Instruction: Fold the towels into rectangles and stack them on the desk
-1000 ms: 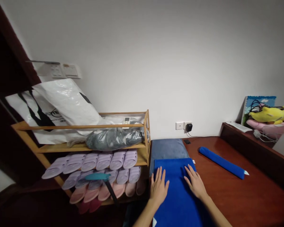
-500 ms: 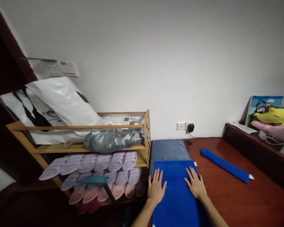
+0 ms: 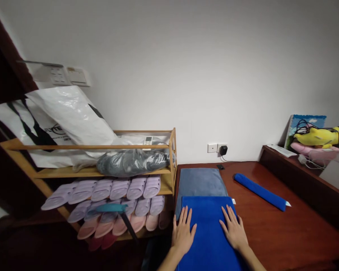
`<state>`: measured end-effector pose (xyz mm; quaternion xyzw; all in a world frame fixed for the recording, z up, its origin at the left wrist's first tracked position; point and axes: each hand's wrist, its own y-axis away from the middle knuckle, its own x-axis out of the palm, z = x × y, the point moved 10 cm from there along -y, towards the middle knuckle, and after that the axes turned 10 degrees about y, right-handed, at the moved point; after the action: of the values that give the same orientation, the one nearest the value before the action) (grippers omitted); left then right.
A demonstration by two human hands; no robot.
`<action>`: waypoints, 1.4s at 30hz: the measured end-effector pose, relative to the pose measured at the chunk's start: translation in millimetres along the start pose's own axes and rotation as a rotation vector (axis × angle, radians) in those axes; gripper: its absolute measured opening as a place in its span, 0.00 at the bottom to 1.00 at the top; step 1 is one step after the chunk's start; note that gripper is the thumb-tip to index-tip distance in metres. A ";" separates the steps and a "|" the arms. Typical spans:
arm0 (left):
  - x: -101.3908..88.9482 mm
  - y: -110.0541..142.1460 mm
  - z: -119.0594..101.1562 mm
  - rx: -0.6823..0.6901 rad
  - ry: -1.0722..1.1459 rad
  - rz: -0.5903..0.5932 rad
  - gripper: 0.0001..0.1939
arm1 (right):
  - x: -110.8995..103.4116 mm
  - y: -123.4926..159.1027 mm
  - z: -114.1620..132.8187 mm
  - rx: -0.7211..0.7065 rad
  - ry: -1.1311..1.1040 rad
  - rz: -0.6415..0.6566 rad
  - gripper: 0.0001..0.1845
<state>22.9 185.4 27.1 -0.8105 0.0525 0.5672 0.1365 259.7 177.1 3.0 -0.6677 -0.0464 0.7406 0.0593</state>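
A bright blue folded cloth, like a towel [image 3: 206,229], lies flat in front of me, its far end over a grey-blue cushion [image 3: 202,180]. My left hand [image 3: 183,231] rests on its left edge, fingers stretched out. On the right edge lies my right hand [image 3: 234,227], palm down with the fingers spread. A small white tag [image 3: 233,201] sticks out at the cloth's far right corner. To the right, a narrow rolled blue cloth [image 3: 260,191] with a white tag lies apart from both hands.
The red-brown wooden surface [image 3: 296,233] meets a raised ledge [image 3: 307,173] holding a yellow plush toy [image 3: 322,137] and cables. A wooden shoe rack [image 3: 101,147] on the left carries slippers [image 3: 120,188], white bags [image 3: 70,113] and a remote [image 3: 148,142]. A black plug [image 3: 223,150] sits in the wall socket.
The view has shifted slightly. The folded blue cloth's far edge sits a little nearer to me against the cushion, with both hands still flat on it.
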 end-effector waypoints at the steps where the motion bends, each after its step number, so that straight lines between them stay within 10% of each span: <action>1: -0.7 8.4 -2.2 0.009 0.003 -0.006 0.29 | -1.9 9.5 -0.8 0.004 -0.002 -0.006 0.33; 14: 25.0 98.8 1.4 -0.048 0.118 0.052 0.32 | 1.2 104.6 -23.1 0.067 -0.084 -0.024 0.32; 18: 1.8 82.5 7.9 0.019 0.264 0.116 0.23 | -11.4 94.5 -50.3 0.023 -0.251 0.032 0.24; 23: -61.8 31.9 6.6 0.112 0.292 -0.137 0.17 | -47.4 60.3 -73.9 0.044 -0.283 -0.148 0.23; 35: -39.9 23.9 23.0 0.107 0.332 -0.154 0.10 | 2.6 31.8 -73.5 0.045 -0.253 -0.093 0.27; 42: -39.1 5.0 40.3 -0.102 0.460 -0.003 0.05 | -21.1 32.6 -69.5 0.074 -0.332 -0.194 0.21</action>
<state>-28.5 189.2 49.9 -0.9242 0.0525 0.3695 0.0808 330.1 141.0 11.6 -0.5261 -0.0923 0.8326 0.1464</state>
